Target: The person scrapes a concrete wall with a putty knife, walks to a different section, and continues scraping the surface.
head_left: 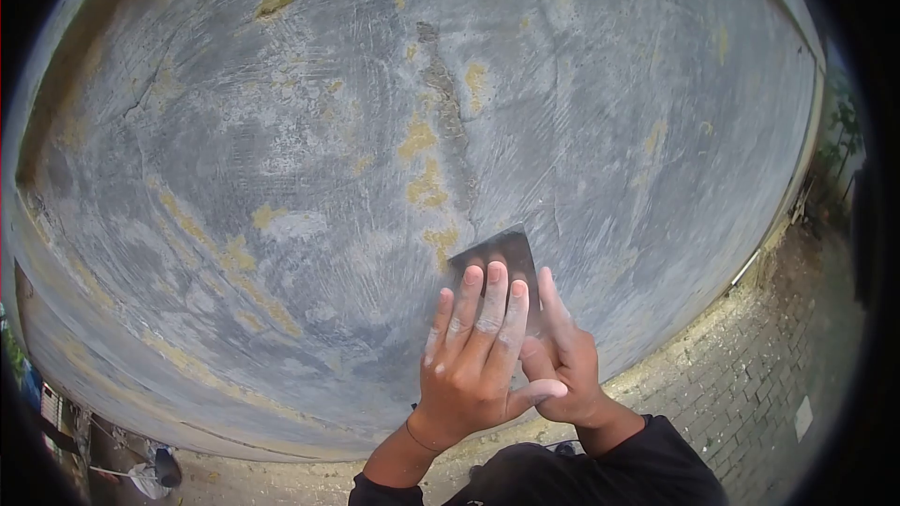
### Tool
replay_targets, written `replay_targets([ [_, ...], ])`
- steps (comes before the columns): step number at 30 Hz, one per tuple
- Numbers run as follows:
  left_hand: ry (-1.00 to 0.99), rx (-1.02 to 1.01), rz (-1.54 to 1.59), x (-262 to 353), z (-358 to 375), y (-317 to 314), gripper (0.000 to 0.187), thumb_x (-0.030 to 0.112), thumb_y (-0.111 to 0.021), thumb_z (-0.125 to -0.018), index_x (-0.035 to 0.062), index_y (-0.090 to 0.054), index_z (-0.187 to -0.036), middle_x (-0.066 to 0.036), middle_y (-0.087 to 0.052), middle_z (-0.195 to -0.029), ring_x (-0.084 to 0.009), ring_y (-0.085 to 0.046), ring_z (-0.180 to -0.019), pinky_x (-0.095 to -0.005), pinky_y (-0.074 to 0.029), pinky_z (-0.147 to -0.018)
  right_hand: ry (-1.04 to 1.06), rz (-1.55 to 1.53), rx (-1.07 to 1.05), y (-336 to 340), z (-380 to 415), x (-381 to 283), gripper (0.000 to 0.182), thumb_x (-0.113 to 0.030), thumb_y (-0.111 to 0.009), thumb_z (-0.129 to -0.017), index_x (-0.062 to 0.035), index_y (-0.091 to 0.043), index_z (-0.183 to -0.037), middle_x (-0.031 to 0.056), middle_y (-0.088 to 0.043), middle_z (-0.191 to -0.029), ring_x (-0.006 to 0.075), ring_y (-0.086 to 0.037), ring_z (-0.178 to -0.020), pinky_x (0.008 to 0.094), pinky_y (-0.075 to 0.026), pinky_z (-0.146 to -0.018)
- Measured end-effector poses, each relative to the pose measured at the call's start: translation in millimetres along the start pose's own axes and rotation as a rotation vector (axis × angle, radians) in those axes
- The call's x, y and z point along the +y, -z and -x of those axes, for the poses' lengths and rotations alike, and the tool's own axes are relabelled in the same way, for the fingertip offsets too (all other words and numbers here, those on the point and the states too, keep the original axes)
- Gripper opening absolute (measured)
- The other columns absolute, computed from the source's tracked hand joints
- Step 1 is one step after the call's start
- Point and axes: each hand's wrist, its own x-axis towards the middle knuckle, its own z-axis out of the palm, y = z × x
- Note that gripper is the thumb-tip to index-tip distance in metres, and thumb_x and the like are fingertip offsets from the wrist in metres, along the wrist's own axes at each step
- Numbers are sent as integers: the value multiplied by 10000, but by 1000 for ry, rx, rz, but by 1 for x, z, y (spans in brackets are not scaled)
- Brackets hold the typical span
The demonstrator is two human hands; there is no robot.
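A dark, thin, flat plate (506,248) with straight edges lies against the grey, scratched wall surface (347,131). My left hand (473,342) lies on its face, fingers stretched and a little apart, with pale dust on them. Close by on the right, my right hand (567,356) holds the plate near its lower right edge, index finger pointing up along it. Its thumb lies near my left thumb, and its remaining fingers are mostly hidden. Yellowish patches (427,183) and a rough dark streak (445,94) mark the surface above the plate.
Block paving (741,384) runs along the lower right, with a small pale piece (803,419) on it. Green plants (847,126) stand at the far right. At the lower left are a whitish bundle and a dark object (167,468) on the ground.
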Motion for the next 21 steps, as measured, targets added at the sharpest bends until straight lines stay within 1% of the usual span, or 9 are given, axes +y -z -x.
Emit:
replay_targets([
  [2, -23, -16, -44, 1, -8, 1, 921, 707, -313, -852, -94, -463, -1280, -286, -423, -1353, -431, -302, -1333, -519, -164, -1097, -65, -239, 55, -5, -5, 9, 586, -91, -524, -913, 45, -265, -1421, 17, -460, -595, 63, -428, -550, 199, -378, -542],
  [3, -19, -46, -32, 2, -6, -1, 928, 701, -286, -862, -108, -441, -1291, -298, -385, -1375, -447, -255, -1348, -538, -134, -1096, -82, -305, 48, -7, -2, 12, 588, -102, -495, -926, 38, -232, -1433, -6, -438, -592, 46, -412, -563, 194, -369, -545],
  [6, 15, -55, -5, 4, -1, -6, 947, 703, -251, -865, -122, -418, -1300, -313, -335, -1400, -460, -210, -1359, -564, -89, -1092, -108, -362, 60, -12, 0, 15, 586, -96, -490, -926, 31, -231, -1436, -11, -452, -607, 49, -415, -563, 194, -372, -546],
  [7, 14, -61, 0, 3, -5, -4, 947, 703, -251, -865, -122, -418, -1300, -313, -335, -1400, -460, -210, -1359, -564, -89, -1092, -115, -361, 64, -9, -5, 10, 586, -96, -490, -926, 31, -231, -1436, -11, -452, -607, 49, -415, -563, 194, -372, -546],
  [9, 12, -71, -55, 3, -15, 3, 974, 712, -216, -860, -134, -390, -1310, -328, -301, -1410, -474, -182, -1361, -577, -42, -1088, -71, -276, -6, 0, -16, -2, 589, -87, -489, -923, 32, -227, -1437, -5, -468, -618, 49, -421, -565, 195, -377, -550],
  [12, 8, -94, -63, 6, -10, 7, 1000, 725, -197, -850, -141, -374, -1316, -333, -304, -1405, -475, -182, -1361, -574, -25, -1089, -77, -285, 32, -4, -8, 3, 597, -87, -499, -920, 33, -224, -1437, -1, -471, -621, 53, -419, -560, 203, -379, -544],
  [16, 34, -110, -80, 6, -10, 7, 1015, 737, -198, -841, -143, -367, -1319, -339, -301, -1403, -475, -183, -1361, -573, -21, -1089, -81, -222, -34, 1, -12, -5, 606, -90, -511, -916, 42, -225, -1434, 7, -474, -619, 62, -421, -555, 216, -385, -543],
  [18, 28, -86, -76, 7, -14, 10, 1031, 749, -201, -830, -144, -365, -1319, -341, -309, -1397, -471, -198, -1357, -575, -30, -1088, 71, -105, 3, 2, -15, -5, 605, -91, -518, -913, 58, -232, -1425, 23, -474, -621, 75, -424, -549, 225, -387, -540],
  [21, 32, -98, -63, 9, -12, 10, 1043, 758, -195, -823, -145, -366, -1317, -344, -324, -1387, -468, -223, -1350, -579, -48, -1088, 37, -145, 6, 3, -10, -5, 597, -82, -521, -908, 70, -247, -1416, 40, -478, -620, 89, -444, -551, 235, -396, -540],
])
